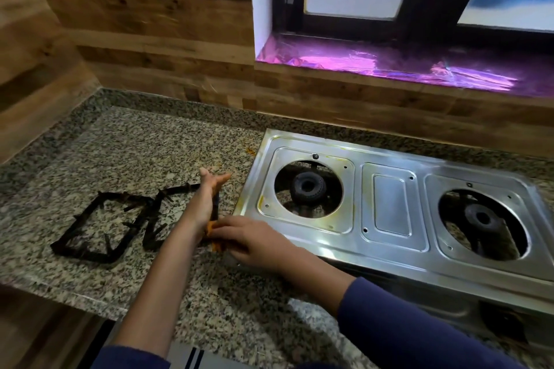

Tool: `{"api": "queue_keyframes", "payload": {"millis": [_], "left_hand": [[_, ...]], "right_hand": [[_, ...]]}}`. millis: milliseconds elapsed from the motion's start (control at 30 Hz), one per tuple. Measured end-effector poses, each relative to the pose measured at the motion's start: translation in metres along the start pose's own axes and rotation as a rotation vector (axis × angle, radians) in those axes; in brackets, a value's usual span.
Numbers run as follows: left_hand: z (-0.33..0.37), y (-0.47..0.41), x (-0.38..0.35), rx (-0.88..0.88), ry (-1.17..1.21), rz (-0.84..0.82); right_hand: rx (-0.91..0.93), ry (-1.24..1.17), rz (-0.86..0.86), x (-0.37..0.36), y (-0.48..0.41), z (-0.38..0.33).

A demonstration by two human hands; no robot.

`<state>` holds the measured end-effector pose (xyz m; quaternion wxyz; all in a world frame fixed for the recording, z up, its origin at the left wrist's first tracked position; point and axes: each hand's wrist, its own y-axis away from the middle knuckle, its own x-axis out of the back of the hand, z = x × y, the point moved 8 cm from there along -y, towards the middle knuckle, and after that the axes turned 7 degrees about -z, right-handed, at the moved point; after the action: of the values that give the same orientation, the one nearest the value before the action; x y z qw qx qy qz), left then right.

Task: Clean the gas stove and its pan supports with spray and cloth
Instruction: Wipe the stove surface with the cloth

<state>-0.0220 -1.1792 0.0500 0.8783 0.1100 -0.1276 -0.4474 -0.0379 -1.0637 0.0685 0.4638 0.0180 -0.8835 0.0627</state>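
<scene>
A steel two-burner gas stove (pixel 389 207) sits on the granite counter with both burners bare. Two black pan supports lie left of it: one flat (pixel 90 231), the other (pixel 162 213) partly behind my left arm. My left hand (pixel 207 201) rests on the right edge of that second support, fingers stretched out and pointing away. My right hand (pixel 242 240) presses an orange cloth (pixel 214 237) against the support's near right corner, by the stove's left front corner. Most of the cloth is hidden under the hand. No spray bottle is in view.
The speckled granite counter (pixel 135 144) runs back to a wood-panelled wall. A small orange stain (pixel 250 151) marks the counter near the stove's back left corner. A window sill lined with shiny purple foil (pixel 389 63) lies behind the stove.
</scene>
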Motion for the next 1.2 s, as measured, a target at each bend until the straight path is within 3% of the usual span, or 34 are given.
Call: {"api": "queue_keyframes", "payload": {"millis": [133,267,367,467,567,667,833,1033,1200], "left_hand": [[-0.005,-0.001,-0.015,0.044,-0.089,-0.057],[-0.004,-0.008,-0.039,0.012,-0.155,-0.066],[0.006,-0.004,-0.052,-0.096,-0.314,0.053],[0.006,-0.004,-0.061,-0.162,-0.601,0.130],[0.004,-0.006,-0.066,-0.186,-0.774,0.186],[0.004,-0.004,-0.066,-0.217,-0.802,0.203],[0.000,-0.005,-0.067,-0.241,-0.885,0.199],[-0.002,-0.006,-0.067,-0.217,-0.930,0.183],[-0.001,-0.005,-0.066,-0.220,-0.836,0.177]], "right_hand": [[0.056,-0.088,-0.077,0.011,0.045,-0.004],[-0.162,-0.494,0.021,0.037,0.109,0.018],[-0.383,-0.709,0.383,0.077,0.157,0.054],[-0.551,-0.669,0.789,0.111,0.197,0.108],[-0.688,-0.561,0.932,0.125,0.214,0.163],[-0.790,-0.307,0.864,0.137,0.202,0.200],[-0.888,0.057,0.590,0.155,0.147,0.239],[-0.627,0.086,0.302,0.151,0.110,0.236],[-0.539,0.045,0.340,0.126,0.153,0.184]]}}
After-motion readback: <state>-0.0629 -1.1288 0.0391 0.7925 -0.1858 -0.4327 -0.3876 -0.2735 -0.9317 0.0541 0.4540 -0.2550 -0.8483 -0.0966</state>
